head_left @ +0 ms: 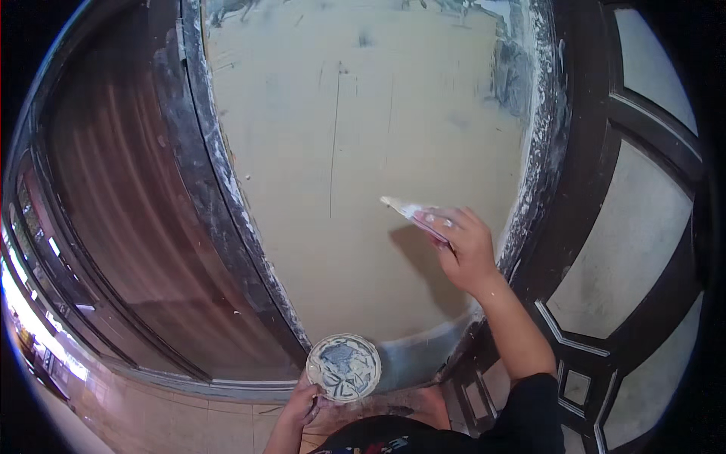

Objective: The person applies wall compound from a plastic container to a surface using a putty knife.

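Observation:
My right hand (pixel 457 240) is closed round a putty knife (pixel 404 209), whose pale, putty-coated tip points up and to the left in front of the panel. White smears mark the fingers. A shadow of hand and tool falls on the large cream-coated panel (pixel 302 250); whether the blade touches it I cannot tell. Low in the view, my left hand (pixel 304 402) grips the near left rim of a round container of putty (pixel 344 368). Whitish paste streaks its inside, with a grey patch in the middle. Long thin dark lines run down the upper middle of the panel.
Dark frame strips (pixel 548 129) splashed with white border the panel. To the left stands a dark-framed glass pane (pixel 121 174) with a brownish curtain-like pattern. Dark woodwork with pale inset panels (pixel 628 242) is on the right. Tiled floor (pixel 181 420) shows at the lower left.

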`<action>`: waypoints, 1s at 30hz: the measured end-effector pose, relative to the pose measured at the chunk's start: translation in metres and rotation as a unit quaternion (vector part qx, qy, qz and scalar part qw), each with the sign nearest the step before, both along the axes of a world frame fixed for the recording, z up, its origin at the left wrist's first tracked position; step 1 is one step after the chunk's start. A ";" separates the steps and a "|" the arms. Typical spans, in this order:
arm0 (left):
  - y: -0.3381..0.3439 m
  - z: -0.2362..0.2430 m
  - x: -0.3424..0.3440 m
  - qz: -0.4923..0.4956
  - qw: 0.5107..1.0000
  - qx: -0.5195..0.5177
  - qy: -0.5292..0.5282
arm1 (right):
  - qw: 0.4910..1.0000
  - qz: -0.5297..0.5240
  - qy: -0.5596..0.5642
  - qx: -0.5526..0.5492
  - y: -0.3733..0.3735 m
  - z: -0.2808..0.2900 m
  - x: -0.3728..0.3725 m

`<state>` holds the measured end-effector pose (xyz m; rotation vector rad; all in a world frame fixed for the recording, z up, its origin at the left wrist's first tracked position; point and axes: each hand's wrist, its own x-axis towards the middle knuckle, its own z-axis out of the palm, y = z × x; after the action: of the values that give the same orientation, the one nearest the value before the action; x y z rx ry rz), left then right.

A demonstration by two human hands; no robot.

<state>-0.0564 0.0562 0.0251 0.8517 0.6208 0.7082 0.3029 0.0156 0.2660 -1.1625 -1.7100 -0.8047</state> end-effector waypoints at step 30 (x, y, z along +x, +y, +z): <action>0.039 -0.004 -0.016 0.010 1.000 0.000 -0.027 | 0.920 -0.202 -0.281 0.185 0.099 0.135 -0.019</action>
<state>-0.0720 0.0952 0.0212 0.8250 0.5809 0.7481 0.2836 0.1149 0.4007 -1.0898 -1.6586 -1.7782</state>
